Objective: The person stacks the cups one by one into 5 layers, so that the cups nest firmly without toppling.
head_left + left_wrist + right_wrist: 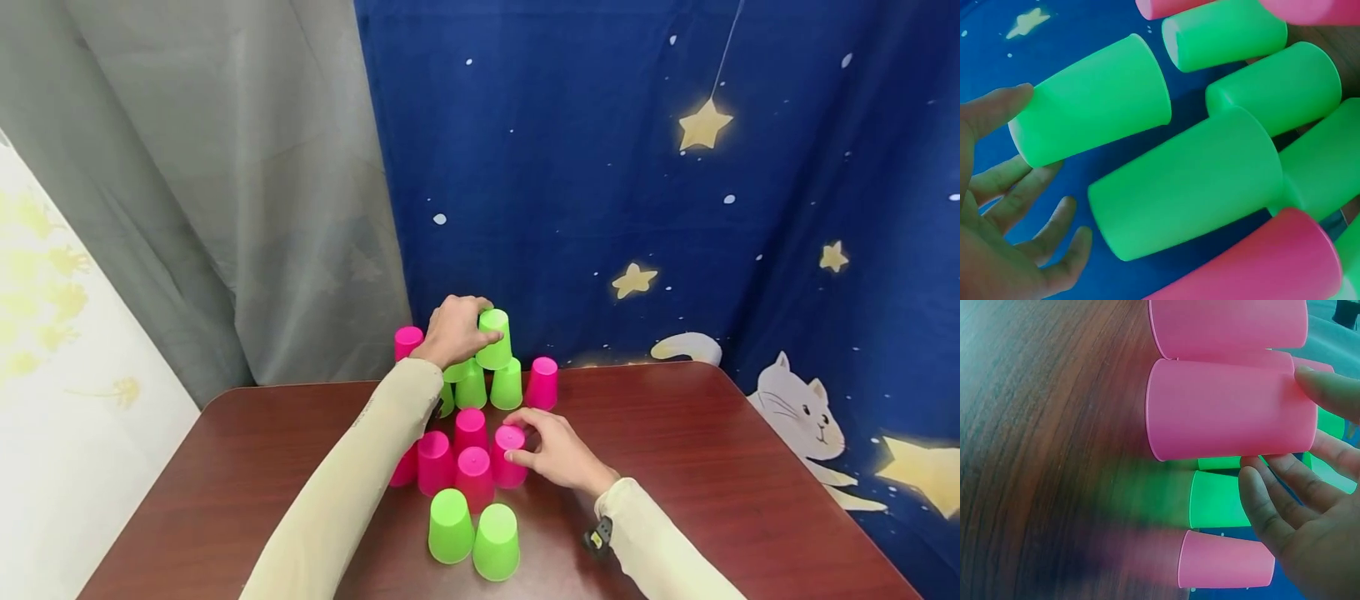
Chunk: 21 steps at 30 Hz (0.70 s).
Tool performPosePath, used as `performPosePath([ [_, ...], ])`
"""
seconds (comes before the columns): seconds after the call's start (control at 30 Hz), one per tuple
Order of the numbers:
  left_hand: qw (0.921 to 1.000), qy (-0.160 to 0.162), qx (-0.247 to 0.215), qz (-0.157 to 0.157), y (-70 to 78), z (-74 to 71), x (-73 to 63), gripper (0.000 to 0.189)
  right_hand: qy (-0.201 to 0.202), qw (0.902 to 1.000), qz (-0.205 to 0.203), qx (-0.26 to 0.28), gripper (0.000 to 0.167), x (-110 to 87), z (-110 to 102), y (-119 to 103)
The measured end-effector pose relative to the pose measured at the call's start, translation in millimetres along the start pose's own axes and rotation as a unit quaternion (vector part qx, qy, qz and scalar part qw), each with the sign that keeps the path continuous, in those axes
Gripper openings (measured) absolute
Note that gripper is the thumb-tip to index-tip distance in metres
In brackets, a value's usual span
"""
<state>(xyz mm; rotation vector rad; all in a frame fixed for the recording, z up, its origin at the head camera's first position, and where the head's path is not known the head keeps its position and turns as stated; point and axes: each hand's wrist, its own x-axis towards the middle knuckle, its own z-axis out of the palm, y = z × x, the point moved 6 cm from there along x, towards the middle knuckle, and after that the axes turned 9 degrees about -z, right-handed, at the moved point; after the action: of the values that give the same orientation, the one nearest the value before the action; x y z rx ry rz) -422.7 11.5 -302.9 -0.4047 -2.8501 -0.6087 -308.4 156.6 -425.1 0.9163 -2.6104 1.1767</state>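
Two light cups, one in each hand.
The left hand pinches a green cup above the far side of the table; the right hand holds a pink cup standing near the table's middle. Both look thin, smooth and probably slippery: hold the narrow top gently, or they may bend.
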Motion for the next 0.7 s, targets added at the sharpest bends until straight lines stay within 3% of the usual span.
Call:
performPosePath([
  [0.33, 0.9991, -0.028, 0.008, -0.029, -17.2, 13.1, 6.6, 0.053, -0.001, 0.9999, 0.007, 0.007, 0.044, 0.1, 3, 3],
  [0.7, 0.9981, -0.032, 0.018, -0.049, -22.6, 21.9, 8.0, 0.053, 0.006, 0.9998, 0.009, 0.014, 0.043, -1.9, 1, 3],
])
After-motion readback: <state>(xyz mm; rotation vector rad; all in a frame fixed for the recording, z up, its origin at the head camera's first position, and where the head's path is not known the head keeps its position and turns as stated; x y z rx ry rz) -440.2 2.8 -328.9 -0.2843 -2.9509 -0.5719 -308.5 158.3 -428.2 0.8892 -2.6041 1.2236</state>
